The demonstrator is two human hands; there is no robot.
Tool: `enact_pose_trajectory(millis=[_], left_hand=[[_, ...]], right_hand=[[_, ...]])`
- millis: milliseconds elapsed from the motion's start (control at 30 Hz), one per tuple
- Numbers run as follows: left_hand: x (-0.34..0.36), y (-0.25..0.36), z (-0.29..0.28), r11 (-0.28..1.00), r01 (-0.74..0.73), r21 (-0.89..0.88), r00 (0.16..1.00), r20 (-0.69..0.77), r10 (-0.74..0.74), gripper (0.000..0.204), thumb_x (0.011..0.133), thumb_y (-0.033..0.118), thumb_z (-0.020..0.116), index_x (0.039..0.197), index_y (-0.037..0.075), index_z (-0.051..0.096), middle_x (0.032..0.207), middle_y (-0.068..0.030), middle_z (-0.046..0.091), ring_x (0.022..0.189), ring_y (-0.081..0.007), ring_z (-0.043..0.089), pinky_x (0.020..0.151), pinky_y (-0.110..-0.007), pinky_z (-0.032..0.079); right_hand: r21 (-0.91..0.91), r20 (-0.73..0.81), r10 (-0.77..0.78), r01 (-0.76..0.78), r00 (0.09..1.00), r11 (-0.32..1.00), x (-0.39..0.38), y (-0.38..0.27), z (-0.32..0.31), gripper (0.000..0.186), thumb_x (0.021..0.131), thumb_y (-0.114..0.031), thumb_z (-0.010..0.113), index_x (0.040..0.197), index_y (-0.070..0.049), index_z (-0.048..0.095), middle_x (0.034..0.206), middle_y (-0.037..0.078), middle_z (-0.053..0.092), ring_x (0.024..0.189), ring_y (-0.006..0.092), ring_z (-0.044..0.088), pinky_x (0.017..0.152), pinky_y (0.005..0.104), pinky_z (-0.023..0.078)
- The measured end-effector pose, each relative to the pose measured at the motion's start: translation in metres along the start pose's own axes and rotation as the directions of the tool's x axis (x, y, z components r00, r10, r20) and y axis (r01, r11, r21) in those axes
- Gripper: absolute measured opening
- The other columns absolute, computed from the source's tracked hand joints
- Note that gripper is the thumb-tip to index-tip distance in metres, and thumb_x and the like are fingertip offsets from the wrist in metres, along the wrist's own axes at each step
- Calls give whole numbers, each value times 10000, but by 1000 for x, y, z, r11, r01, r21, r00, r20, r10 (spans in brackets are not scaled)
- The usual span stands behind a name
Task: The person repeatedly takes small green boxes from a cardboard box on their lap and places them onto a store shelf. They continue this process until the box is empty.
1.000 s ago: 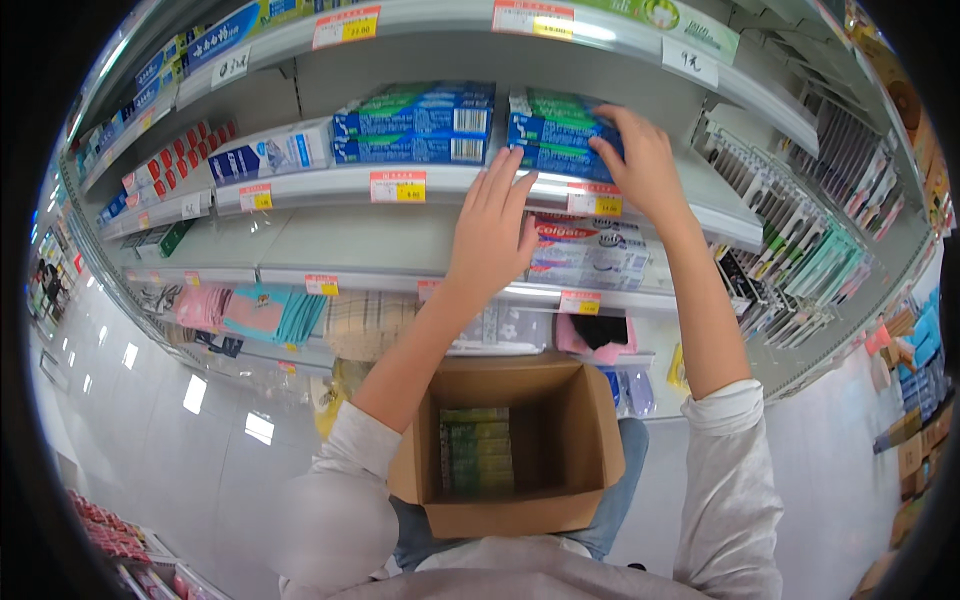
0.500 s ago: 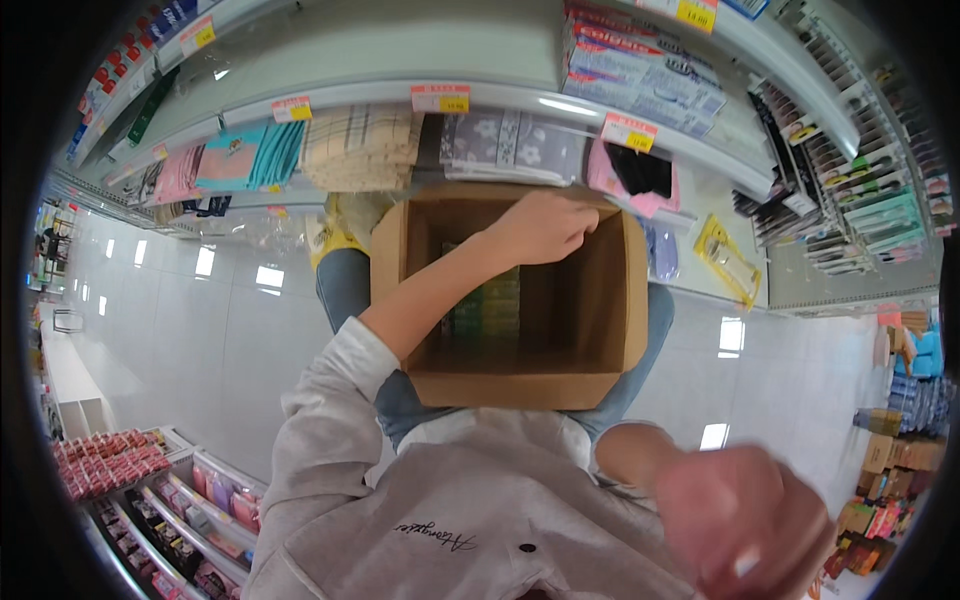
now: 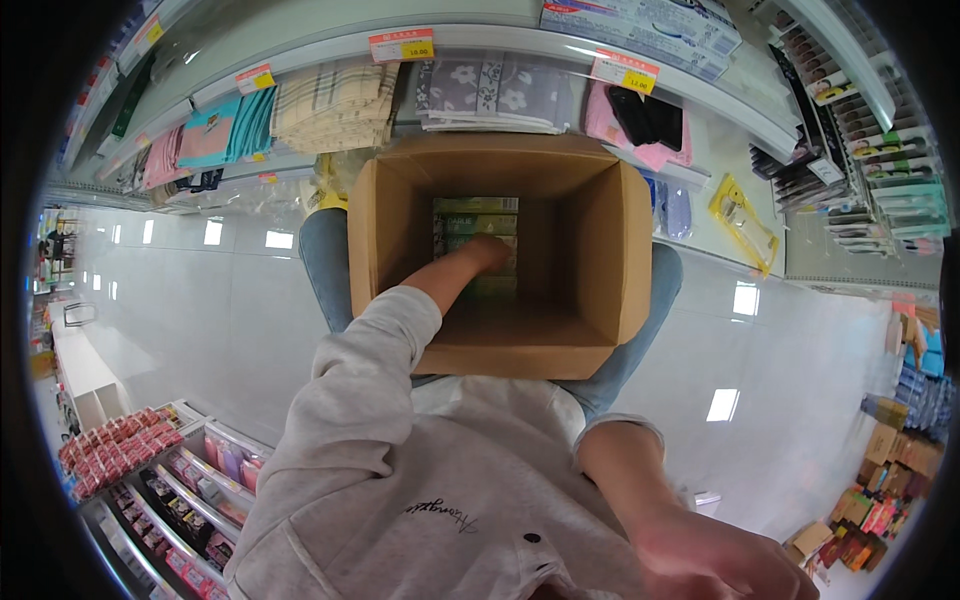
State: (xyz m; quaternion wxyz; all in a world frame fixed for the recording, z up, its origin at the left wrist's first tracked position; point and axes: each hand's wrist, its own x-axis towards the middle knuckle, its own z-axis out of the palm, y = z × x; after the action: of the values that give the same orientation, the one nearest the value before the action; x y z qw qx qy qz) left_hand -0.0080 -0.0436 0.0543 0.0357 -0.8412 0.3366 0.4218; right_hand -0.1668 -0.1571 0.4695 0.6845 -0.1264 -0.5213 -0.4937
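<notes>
An open brown cardboard box [image 3: 632,250] sits between my knees. Green small cartons [image 3: 477,223] are stacked at the left inside it. My left hand [image 3: 488,254] is down in the box, over these cartons; its fingertips are hidden, so I cannot tell whether it grips one. Close to the camera at the lower right, my right hand [image 3: 720,558] is partly cut off by the picture's edge. Its fingers look curled, and whatever they may hold does not show.
A shelf ahead holds folded beige checked cloths [image 3: 335,103], grey flowered cloths [image 3: 490,88] and a dark phone-like object [image 3: 645,118] on pink cloth. A yellow package [image 3: 743,224] lies to its right. Behind me on the left stands a goods rack [image 3: 200,480].
My left hand has gone from above the box's far edge down inside it, onto the green cartons. My right hand has moved lower, partly out of the picture. The view has shifted slightly.
</notes>
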Motion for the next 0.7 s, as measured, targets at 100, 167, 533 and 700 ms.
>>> enact_pose_trajectory(millis=[100, 167, 533, 700], left_hand=[[20, -11, 47, 995, -88, 54, 972, -212, 98, 249, 863, 142, 646, 1082, 46, 717, 1128, -166, 714, 1023, -353, 698, 852, -466, 569], [37, -12, 75, 964, -209, 164, 853, -451, 262, 235, 865, 138, 643, 1067, 74, 745, 1120, -163, 725, 1039, -331, 704, 836, -454, 579], [55, 35, 96, 961, -252, 115, 936, -223, 272, 376, 1011, 156, 416, 1341, 126, 594, 1175, -203, 700, 1035, -387, 695, 890, -491, 560], [60, 32, 98, 968, -212, 131, 970, -87, 225, 409, 1016, 200, 373, 1367, 129, 571, 1177, -216, 697, 1026, -386, 698, 889, -506, 554]], right_hand=[[-248, -8, -199, 191, 980, 950, 5, 6, -3, 240, 840, 0, 632, 1078, -27, 653, 1076, 81, 659, 1026, 189, 632, 890, 313, 540], [-281, -39, -199, 180, 979, 943, 8, 5, -2, 254, 839, -5, 630, 1091, -26, 648, 1091, 83, 655, 1031, 193, 633, 904, 317, 531], [-299, 3, -175, 167, 985, 939, 13, -12, -20, 225, 866, -16, 626, 1088, -13, 660, 1073, 83, 656, 1033, 200, 639, 938, 324, 545], [-180, -12, -146, 141, 989, 973, 13, -15, -23, 159, 861, -25, 638, 1020, -35, 655, 1061, 71, 658, 1006, 189, 644, 885, 320, 551]])
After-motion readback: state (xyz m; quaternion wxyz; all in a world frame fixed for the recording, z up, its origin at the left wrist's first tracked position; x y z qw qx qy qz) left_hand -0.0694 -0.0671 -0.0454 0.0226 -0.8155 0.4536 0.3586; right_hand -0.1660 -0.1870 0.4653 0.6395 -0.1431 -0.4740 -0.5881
